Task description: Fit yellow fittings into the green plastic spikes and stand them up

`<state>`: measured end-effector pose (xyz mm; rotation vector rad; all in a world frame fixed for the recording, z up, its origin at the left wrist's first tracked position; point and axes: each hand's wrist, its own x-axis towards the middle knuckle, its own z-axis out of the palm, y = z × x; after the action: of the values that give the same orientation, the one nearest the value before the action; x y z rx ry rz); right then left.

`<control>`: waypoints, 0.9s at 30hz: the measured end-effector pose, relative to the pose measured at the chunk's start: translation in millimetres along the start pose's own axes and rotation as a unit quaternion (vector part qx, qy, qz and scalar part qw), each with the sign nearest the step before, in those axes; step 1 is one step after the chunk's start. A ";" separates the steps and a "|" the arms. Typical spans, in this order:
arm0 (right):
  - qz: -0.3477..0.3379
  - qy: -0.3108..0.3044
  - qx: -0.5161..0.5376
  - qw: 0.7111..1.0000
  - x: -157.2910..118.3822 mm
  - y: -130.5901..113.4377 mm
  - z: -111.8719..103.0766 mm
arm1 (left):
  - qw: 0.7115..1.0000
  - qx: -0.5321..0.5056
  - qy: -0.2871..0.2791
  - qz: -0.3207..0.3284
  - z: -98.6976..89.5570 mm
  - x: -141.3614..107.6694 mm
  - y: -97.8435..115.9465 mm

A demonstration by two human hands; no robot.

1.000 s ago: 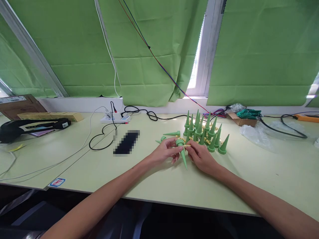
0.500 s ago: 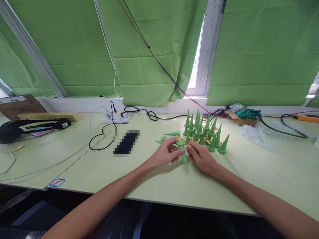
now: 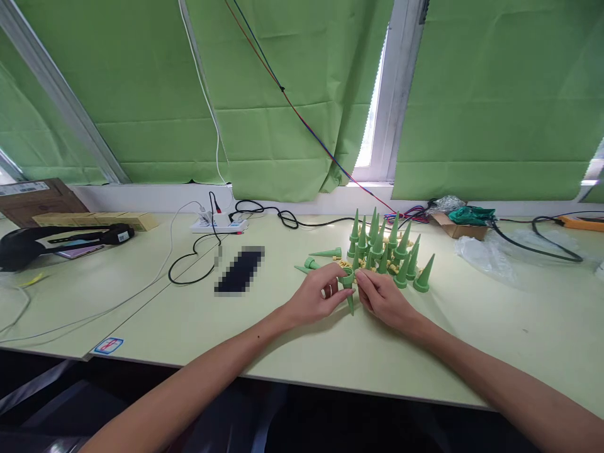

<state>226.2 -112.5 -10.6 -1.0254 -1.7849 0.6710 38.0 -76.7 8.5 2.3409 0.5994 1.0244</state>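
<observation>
My left hand (image 3: 321,294) grips a green cone (image 3: 348,280) by its wide end, with the tip pointing down and the ring-shaped opening facing up. Close to the right of that opening, my right hand (image 3: 381,296) is closed in a pinch; what its fingers hold, if anything, is too small to make out. Behind both hands stand several green cones (image 3: 423,274), tips up, among small yellow pieces (image 3: 336,258). Another green cone (image 3: 323,253) lies on its side behind my left hand, near a green part (image 3: 310,263).
The pale table (image 3: 283,352) carries a blurred dark object (image 3: 240,270), a power strip (image 3: 219,225) and black cable to the left. Yellow boxes (image 3: 141,221) lie farther left. At the back right are a cardboard box (image 3: 460,226) and clear plastic bags (image 3: 486,258).
The held cone has tilted more upright, so its opening now faces up. My left fingers have shifted around its wide end, and my right hand stays close beside it.
</observation>
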 end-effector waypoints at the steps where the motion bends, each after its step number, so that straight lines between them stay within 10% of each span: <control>1: 0.004 -0.001 0.007 1.000 -0.2 -0.3 0.2 | 1.000 0.013 0.001 0.016 0.5 -0.6 -2.1; 13: 0.024 -0.013 0.025 0.999 0.8 -2.5 -1.5 | 0.988 0.060 0.004 0.143 3.4 -3.4 -8.4; 27: 0.014 0.016 0.011 1.000 0.8 -1.8 -0.5 | 0.992 0.043 0.015 0.119 3.6 -3.8 -6.7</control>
<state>225.8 -112.7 -8.5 -1.0436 -1.7348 0.6863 37.1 -74.7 0.3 2.5231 0.3887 1.1602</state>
